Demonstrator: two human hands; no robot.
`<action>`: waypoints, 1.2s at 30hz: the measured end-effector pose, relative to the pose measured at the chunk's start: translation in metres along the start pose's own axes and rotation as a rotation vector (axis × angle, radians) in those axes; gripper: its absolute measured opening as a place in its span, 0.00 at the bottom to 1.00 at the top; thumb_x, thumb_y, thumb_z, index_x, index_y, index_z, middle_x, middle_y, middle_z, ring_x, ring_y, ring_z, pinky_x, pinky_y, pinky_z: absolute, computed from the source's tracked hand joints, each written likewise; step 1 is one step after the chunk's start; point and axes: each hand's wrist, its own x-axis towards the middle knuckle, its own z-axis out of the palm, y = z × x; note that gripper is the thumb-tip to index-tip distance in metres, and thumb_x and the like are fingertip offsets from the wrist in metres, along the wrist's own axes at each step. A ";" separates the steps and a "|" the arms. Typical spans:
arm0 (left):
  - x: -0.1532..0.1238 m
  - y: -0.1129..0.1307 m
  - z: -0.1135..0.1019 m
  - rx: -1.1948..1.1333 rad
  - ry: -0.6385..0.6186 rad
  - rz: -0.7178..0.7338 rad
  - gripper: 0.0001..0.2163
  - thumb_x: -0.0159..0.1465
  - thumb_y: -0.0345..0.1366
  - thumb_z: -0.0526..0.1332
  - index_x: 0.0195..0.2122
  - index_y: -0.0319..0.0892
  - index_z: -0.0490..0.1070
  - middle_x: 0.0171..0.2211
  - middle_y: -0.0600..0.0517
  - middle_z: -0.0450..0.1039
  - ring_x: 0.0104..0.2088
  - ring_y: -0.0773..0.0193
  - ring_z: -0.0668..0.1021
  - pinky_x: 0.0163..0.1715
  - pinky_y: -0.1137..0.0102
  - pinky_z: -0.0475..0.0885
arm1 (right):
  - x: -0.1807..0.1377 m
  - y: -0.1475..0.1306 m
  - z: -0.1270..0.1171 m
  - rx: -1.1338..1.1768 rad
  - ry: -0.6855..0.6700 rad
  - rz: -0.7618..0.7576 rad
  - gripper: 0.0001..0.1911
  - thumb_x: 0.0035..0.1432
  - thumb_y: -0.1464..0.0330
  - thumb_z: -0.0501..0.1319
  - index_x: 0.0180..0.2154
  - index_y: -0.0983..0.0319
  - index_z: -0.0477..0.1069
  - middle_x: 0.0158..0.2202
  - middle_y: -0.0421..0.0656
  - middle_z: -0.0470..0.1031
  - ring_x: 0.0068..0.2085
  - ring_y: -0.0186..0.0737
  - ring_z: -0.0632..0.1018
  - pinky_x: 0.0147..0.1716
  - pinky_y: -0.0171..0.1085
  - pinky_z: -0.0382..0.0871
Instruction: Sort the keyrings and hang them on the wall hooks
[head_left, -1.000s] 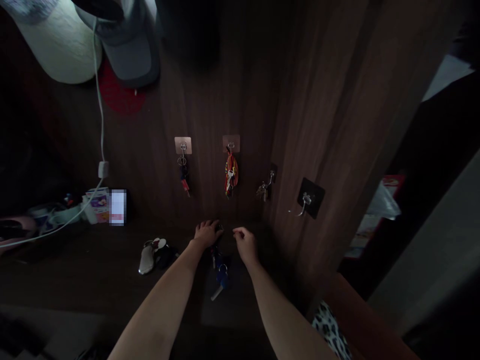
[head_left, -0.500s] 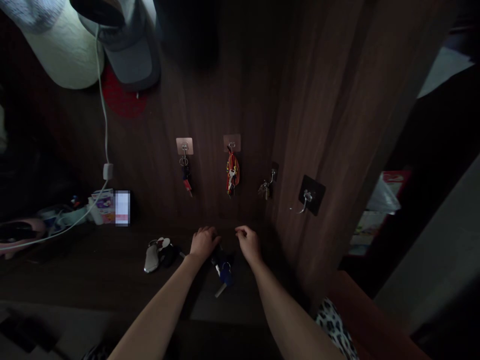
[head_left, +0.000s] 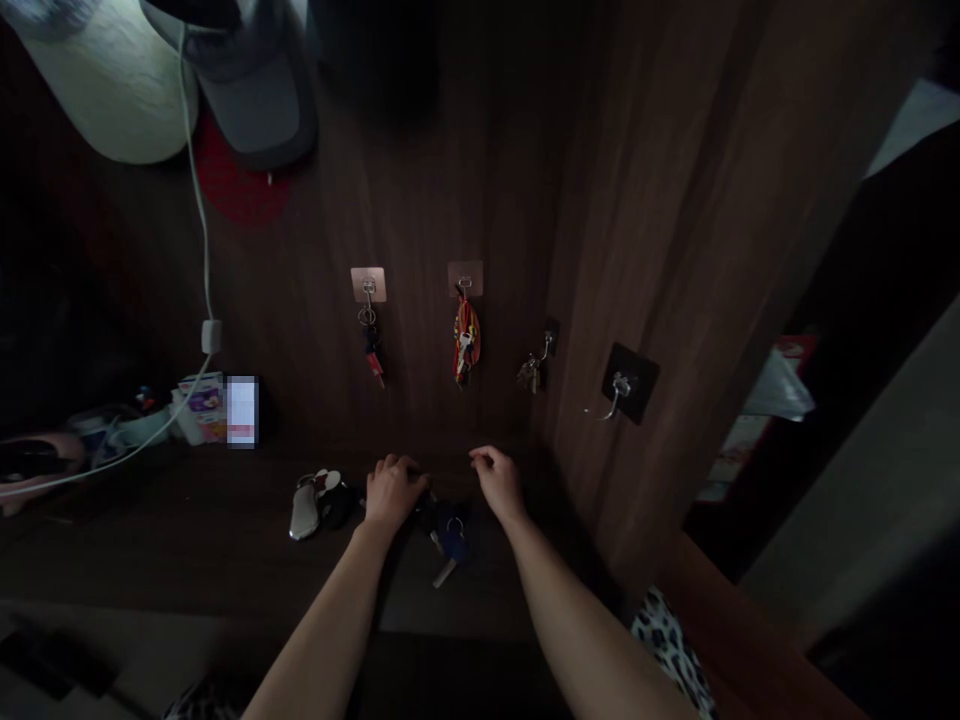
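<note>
On the dark shelf, my left hand (head_left: 394, 490) lies palm down with its fingers bent over the surface. What sits beneath its fingers is hidden; a small bright tip shows at its left side. Close by its thumb lies a bunch of keys (head_left: 452, 541) with a blue head, a ring and a metal blade. My right hand (head_left: 499, 482) hovers or rests to the right of that bunch, fingers curled in toward the thumb, with nothing visible in them. Left of my left hand lies a silver key fob (head_left: 304, 510) beside a black fob (head_left: 337, 504) and a round white tag.
Keys hang from wall hooks: a red-tagged set (head_left: 373, 355), one on a red-yellow lanyard (head_left: 466, 340), and a small bunch (head_left: 531, 372). A bare hook (head_left: 617, 390) juts from the right panel. Caps (head_left: 259, 115), a white cable (head_left: 202, 220) and small boxes (head_left: 204, 405) are left.
My left hand has shifted slightly left, away from the blue-headed keys. My right hand stays nearly in place. The view has moved a little.
</note>
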 end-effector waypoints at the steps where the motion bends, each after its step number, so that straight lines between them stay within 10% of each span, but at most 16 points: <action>1: 0.000 -0.001 0.000 0.007 -0.004 -0.004 0.11 0.55 0.42 0.58 0.36 0.45 0.72 0.42 0.47 0.71 0.47 0.53 0.70 0.44 0.62 0.63 | 0.000 0.000 0.000 0.000 -0.004 0.002 0.12 0.49 0.68 0.51 0.30 0.60 0.73 0.28 0.43 0.76 0.33 0.41 0.76 0.35 0.38 0.67; 23: 0.007 0.002 0.000 -1.080 0.029 0.045 0.15 0.49 0.43 0.63 0.35 0.40 0.68 0.29 0.51 0.75 0.32 0.63 0.78 0.34 0.69 0.71 | -0.012 -0.029 0.011 0.322 -0.165 -0.040 0.10 0.50 0.64 0.56 0.30 0.61 0.72 0.28 0.41 0.77 0.33 0.38 0.76 0.35 0.35 0.67; 36: 0.005 0.007 -0.002 -1.203 -0.014 0.045 0.16 0.47 0.45 0.65 0.31 0.40 0.67 0.28 0.53 0.74 0.32 0.64 0.77 0.33 0.71 0.70 | -0.015 -0.027 0.015 0.301 -0.250 -0.109 0.12 0.48 0.62 0.60 0.34 0.61 0.73 0.34 0.42 0.77 0.39 0.40 0.75 0.41 0.37 0.66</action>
